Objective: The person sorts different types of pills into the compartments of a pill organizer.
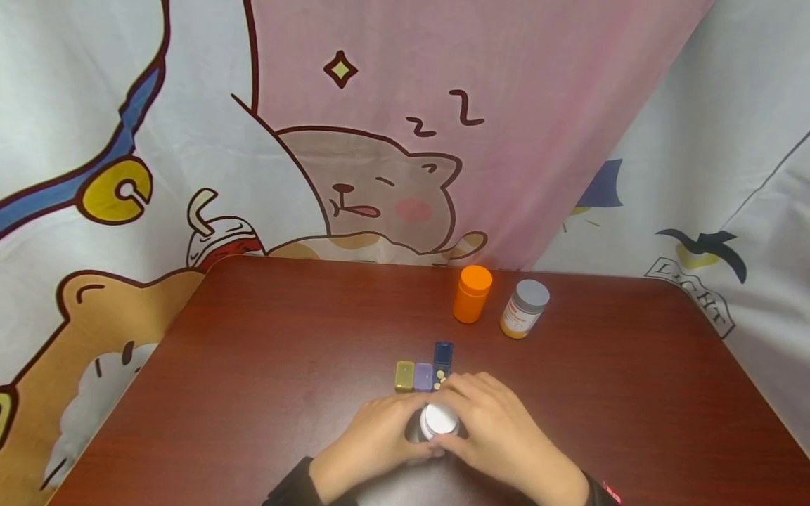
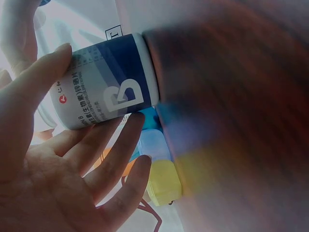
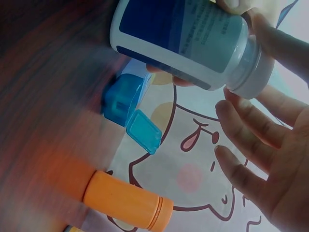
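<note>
A white pill bottle [image 2: 104, 82] with a blue-and-grey label stands upright near the front of the table. My left hand [image 1: 382, 432] grips its body, thumb on one side and fingers on the other. At the top, my right hand [image 1: 496, 429] pinches the white cap [image 3: 256, 72] between thumb and fingers; a clear band of neck shows below the cap. Just beyond the hands is a small pill box with a yellow compartment [image 1: 404, 376], a purple compartment [image 1: 423, 377] and a blue compartment [image 3: 123, 99]. The blue lid [image 1: 444, 351] is raised, and several pale tablets [image 1: 439, 379] lie inside.
An orange bottle [image 1: 472, 295] stands farther back on the reddish-brown table [image 1: 285, 330]. Right of it is a jar with a grey lid [image 1: 531, 296] and a white-and-orange body. A cartoon-printed curtain [image 1: 538, 105] hangs behind the table's far edge.
</note>
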A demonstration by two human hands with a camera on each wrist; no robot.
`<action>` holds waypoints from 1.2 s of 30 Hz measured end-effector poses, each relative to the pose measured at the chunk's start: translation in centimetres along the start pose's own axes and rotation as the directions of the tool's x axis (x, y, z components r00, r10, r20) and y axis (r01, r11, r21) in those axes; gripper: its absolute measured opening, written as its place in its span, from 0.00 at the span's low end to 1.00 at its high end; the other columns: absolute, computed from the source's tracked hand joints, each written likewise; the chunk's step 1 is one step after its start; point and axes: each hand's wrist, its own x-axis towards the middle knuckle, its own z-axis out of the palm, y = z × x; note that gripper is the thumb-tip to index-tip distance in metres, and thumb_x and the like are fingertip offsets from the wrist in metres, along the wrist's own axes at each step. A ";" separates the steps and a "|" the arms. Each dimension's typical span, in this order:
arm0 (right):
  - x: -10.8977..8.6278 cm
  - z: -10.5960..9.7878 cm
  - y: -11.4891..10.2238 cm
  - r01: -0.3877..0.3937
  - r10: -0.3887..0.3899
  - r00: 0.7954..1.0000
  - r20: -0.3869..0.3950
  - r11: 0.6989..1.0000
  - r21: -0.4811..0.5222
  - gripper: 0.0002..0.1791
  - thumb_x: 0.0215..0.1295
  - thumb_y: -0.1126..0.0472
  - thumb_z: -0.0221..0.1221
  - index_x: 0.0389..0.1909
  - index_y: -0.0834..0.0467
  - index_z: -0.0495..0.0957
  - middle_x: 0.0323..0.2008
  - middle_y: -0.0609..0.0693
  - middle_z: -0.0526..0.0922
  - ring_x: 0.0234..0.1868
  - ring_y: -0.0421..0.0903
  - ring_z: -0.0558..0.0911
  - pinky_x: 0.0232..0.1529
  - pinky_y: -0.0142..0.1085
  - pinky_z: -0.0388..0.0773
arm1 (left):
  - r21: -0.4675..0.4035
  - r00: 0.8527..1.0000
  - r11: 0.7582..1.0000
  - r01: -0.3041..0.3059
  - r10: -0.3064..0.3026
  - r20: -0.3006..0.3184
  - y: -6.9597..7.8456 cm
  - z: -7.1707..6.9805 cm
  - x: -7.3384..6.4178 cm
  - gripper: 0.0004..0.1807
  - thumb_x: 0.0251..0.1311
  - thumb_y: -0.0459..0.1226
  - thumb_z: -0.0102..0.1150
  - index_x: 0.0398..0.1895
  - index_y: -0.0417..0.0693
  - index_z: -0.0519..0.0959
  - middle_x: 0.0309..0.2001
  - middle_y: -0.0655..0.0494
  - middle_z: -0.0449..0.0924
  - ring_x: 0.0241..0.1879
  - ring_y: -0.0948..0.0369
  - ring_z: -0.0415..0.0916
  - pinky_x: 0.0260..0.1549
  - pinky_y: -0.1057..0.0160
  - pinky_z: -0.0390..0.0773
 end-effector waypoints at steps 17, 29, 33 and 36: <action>-0.3 -1.8 3.3 -0.116 0.057 0.972 0.230 0.961 0.253 0.26 0.54 0.61 0.77 0.55 0.47 0.85 0.49 0.38 0.88 0.49 0.41 0.85 0.52 0.44 0.83 | -0.009 1.000 1.000 -0.005 0.005 0.005 0.0 0.1 0.1 0.33 0.52 0.53 0.79 0.62 0.60 0.81 0.57 0.64 0.87 0.53 0.60 0.84 0.48 0.53 0.83; -0.2 -1.4 2.8 -0.123 0.063 0.975 0.214 0.951 0.283 0.29 0.52 0.60 0.78 0.58 0.48 0.84 0.52 0.40 0.88 0.52 0.43 0.85 0.54 0.45 0.83 | 0.007 1.000 1.000 -0.009 0.009 -0.002 0.0 0.1 0.1 0.33 0.52 0.54 0.79 0.62 0.59 0.81 0.55 0.64 0.88 0.51 0.62 0.84 0.45 0.56 0.83; -0.1 -1.2 2.3 -0.084 0.030 0.982 0.189 0.954 0.286 0.29 0.52 0.57 0.79 0.57 0.46 0.84 0.53 0.37 0.87 0.52 0.41 0.84 0.54 0.44 0.83 | 0.015 1.000 1.000 0.002 -0.002 0.006 0.0 0.1 0.0 0.37 0.53 0.55 0.78 0.67 0.58 0.79 0.56 0.62 0.87 0.52 0.60 0.84 0.46 0.53 0.84; -0.1 -0.9 2.0 -0.060 0.011 0.984 0.179 0.960 0.275 0.28 0.52 0.54 0.78 0.57 0.46 0.84 0.53 0.36 0.87 0.51 0.39 0.84 0.54 0.42 0.82 | 0.003 1.000 1.000 0.006 -0.006 0.010 0.0 0.1 0.0 0.38 0.53 0.55 0.78 0.68 0.58 0.78 0.56 0.61 0.87 0.52 0.59 0.85 0.47 0.53 0.84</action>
